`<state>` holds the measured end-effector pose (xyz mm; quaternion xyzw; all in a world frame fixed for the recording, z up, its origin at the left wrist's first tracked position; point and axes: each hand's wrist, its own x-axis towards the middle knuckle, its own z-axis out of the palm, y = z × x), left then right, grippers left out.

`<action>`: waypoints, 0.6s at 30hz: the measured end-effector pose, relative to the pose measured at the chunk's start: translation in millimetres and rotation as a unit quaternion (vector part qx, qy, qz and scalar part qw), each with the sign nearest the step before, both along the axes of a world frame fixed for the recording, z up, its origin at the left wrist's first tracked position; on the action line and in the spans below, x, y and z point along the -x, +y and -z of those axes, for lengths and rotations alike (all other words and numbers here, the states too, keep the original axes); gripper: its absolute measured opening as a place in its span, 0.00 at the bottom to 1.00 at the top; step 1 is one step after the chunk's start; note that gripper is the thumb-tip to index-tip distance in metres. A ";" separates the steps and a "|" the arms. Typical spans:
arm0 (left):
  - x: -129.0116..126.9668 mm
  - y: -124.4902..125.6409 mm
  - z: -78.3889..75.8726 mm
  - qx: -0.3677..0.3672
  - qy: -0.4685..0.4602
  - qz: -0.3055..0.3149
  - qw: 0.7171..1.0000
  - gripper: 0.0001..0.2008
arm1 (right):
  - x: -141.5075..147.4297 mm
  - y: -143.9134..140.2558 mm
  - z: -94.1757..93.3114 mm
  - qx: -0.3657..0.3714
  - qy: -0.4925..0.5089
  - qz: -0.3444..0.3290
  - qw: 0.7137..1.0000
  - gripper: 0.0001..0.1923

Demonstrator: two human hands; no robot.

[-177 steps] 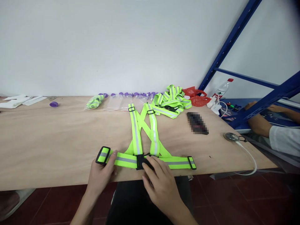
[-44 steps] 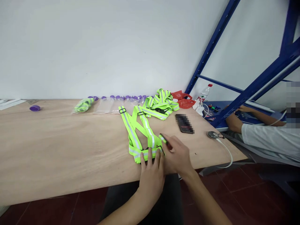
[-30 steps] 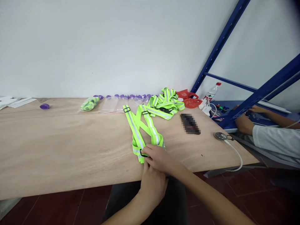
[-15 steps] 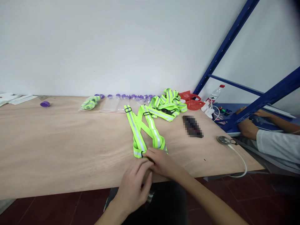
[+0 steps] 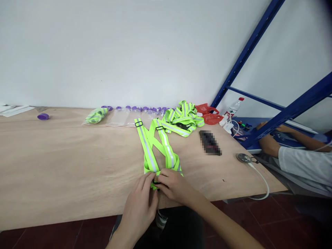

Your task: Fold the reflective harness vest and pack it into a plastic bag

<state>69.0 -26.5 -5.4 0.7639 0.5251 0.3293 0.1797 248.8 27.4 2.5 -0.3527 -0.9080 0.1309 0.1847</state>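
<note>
A neon-yellow reflective vest of straps (image 5: pixel 169 154) with silver stripes lies on the wooden table in front of me, its two black slider buckles at the far ends. At its near end, my left hand (image 5: pixel 141 195) and my right hand (image 5: pixel 173 185) meet with fingers closed on the strap around a small black buckle (image 5: pixel 156 182). My fingers partly cover that buckle. Behind the vest lies a heap of similar reflective straps (image 5: pixel 185 116).
Clear plastic bags (image 5: pixel 124 117), a bagged vest (image 5: pixel 95 116) and several purple caps (image 5: pixel 129 108) line the wall. To the right are a blurred dark object (image 5: pixel 210 142), a red bag (image 5: pixel 211 117), a round cabled device (image 5: pixel 243 158), a blue rack (image 5: pixel 249 52) and another person's arm (image 5: pixel 271 141).
My hands have shifted slightly left, and the right fingers now pinch the strap beside the buckle, with more yellow webbing showing between the hands. The whole view has shifted a little.
</note>
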 end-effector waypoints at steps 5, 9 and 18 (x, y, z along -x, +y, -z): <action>1.0 6.5 5.5 -0.051 0.085 0.006 0.995 0.20 | -2.2 -5.1 -5.2 -0.043 -0.018 -0.006 0.999 0.05; 3.3 10.5 7.3 -0.084 0.110 0.008 0.990 0.16 | -14.6 -9.0 -13.6 -0.051 0.018 -0.014 0.998 0.08; 6.2 14.8 10.3 -0.109 0.105 0.034 0.988 0.12 | -53.4 -17.9 5.9 -0.214 0.103 0.143 0.961 0.09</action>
